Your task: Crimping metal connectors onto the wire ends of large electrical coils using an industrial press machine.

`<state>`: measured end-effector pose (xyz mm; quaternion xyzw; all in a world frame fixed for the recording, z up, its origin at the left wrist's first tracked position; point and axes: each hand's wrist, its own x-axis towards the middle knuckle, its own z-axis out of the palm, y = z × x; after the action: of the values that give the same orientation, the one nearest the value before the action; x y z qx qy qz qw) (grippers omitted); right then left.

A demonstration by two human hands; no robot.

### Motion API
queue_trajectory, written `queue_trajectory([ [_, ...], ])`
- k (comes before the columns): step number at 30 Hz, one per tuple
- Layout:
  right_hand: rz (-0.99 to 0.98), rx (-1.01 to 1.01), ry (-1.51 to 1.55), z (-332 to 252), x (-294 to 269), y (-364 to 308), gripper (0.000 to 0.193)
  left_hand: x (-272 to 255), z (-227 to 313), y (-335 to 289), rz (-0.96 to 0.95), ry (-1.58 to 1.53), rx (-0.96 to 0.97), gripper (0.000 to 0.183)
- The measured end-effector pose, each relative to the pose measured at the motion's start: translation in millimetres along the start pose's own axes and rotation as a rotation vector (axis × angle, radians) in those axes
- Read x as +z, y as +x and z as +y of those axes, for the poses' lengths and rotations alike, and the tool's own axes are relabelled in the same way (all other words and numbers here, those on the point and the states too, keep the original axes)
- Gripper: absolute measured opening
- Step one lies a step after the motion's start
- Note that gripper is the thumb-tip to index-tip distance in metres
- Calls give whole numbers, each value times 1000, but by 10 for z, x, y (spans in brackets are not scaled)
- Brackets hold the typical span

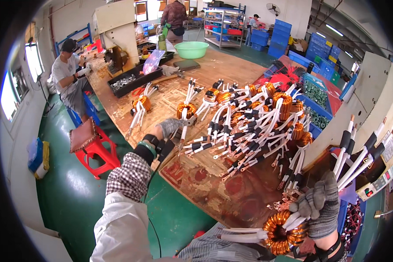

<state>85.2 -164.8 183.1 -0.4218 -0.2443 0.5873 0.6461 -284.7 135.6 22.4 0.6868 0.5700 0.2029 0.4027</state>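
Observation:
At the lower right, my right hand (316, 203) in a grey glove closes round the white leads of a copper-wound ring coil (284, 231). White leads with black sleeves and bare copper ends (362, 153) rise above that hand, and other leads stick out to the left of the ring. My left hand (170, 126), also gloved, reaches over the wooden table (194, 174). Its fingers are closed at the white lead of another ring coil (186, 110), which rests on the table. A separate ring coil (141, 104) lies left of it.
Many similar coils (282, 105) are heaped on the table's right side. A black tray of metal parts (123, 82), a hammer (165, 79) and a green basin (192, 49) stand farther back. A red stool (96, 148) is left, near a seated person (67, 72). Blue bins (315, 113) stand right.

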Motion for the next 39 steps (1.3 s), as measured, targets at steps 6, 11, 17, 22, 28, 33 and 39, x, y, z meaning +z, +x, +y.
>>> queue_trajectory([
  [6,-196,75,-6,135,-212,85,63,186,172,-10,289,-789,-208,23],
  [11,-147,140,-55,186,-194,143,63,-174,-64,-7,463,-608,-168,20],
  [17,-232,168,-71,246,-78,170,64,-491,-508,-68,493,-289,-387,26],
  [22,-322,252,23,311,-51,188,66,-404,112,-804,441,579,-108,52],
  [28,-780,209,167,533,22,329,42,493,839,-1849,-118,-86,310,56],
  [33,-602,14,-263,569,371,61,26,1506,1226,-2322,-693,-828,545,79],
  [39,-575,-34,-172,519,400,-50,33,1785,1235,-2128,-1000,-1083,322,67],
])
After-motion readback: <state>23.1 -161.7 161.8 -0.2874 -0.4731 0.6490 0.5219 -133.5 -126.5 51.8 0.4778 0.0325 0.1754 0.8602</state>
